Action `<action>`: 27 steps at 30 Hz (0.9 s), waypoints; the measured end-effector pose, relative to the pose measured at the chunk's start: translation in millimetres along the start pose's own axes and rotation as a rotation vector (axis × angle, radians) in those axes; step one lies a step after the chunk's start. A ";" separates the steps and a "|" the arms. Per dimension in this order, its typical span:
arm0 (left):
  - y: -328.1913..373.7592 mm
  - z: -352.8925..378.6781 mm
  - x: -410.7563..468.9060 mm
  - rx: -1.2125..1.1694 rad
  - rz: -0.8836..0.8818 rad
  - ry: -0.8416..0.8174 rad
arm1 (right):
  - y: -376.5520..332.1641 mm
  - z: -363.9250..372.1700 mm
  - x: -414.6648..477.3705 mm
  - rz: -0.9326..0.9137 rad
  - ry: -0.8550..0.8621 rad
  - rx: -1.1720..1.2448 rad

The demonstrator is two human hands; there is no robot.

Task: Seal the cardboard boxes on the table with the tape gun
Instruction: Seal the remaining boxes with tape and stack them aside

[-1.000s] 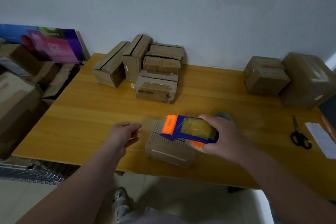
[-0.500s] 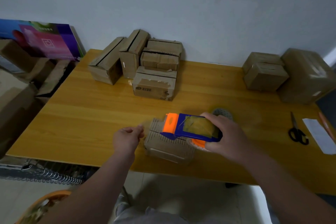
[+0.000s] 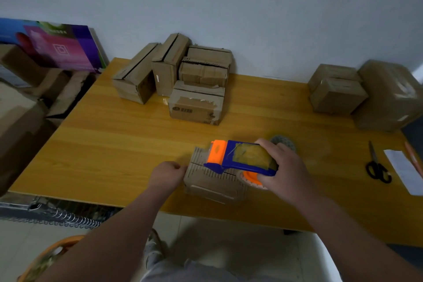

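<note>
A small cardboard box sits near the front edge of the wooden table. My right hand grips a blue and orange tape gun and holds it on top of the box, orange nose pointing left. My left hand is curled at the box's left end, fingertips against the cardboard, apparently pinching the tape end there. The tape itself is hard to make out.
A pile of several cardboard boxes stands at the back middle, and more boxes at the back right. Black scissors and a white paper lie at the right. A grey roll lies behind my right hand. Larger cartons are stacked left of the table.
My left hand has moved right, from a gap beside the box up against its left end. The tape gun has stayed over the box top.
</note>
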State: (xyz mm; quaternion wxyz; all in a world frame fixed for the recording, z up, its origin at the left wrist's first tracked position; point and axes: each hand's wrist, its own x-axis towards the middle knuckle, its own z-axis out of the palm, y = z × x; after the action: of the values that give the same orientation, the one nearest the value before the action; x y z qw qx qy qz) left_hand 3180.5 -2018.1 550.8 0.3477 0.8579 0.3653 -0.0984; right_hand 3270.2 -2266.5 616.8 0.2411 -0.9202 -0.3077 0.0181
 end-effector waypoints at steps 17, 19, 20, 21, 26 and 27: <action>5.9 -0.3 -6.9 -0.118 0.518 -0.238 | 4.1 7.8 -0.9 0.038 0.041 0.013; 9.5 4.3 4.1 0.105 0.713 -0.150 | 3.2 7.0 -1.2 0.052 0.040 0.041; 11.7 6.1 7.6 0.137 0.803 -0.142 | 2.1 6.6 -1.4 0.057 0.037 0.047; 16.3 5.4 7.2 0.137 0.874 -0.133 | 1.1 6.2 -1.5 0.060 0.035 0.045; 20.4 8.7 10.8 0.069 0.976 -0.073 | 0.8 -1.1 0.9 0.052 -0.024 0.100; 18.7 9.1 12.8 0.106 0.936 -0.074 | 1.4 -4.4 2.0 0.045 -0.058 0.101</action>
State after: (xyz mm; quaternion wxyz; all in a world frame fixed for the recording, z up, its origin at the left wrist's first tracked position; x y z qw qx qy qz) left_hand 3203.3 -2026.2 548.5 0.3232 0.9428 -0.0790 0.0201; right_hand 3273.4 -2268.2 620.3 0.2777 -0.9127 -0.2924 0.0656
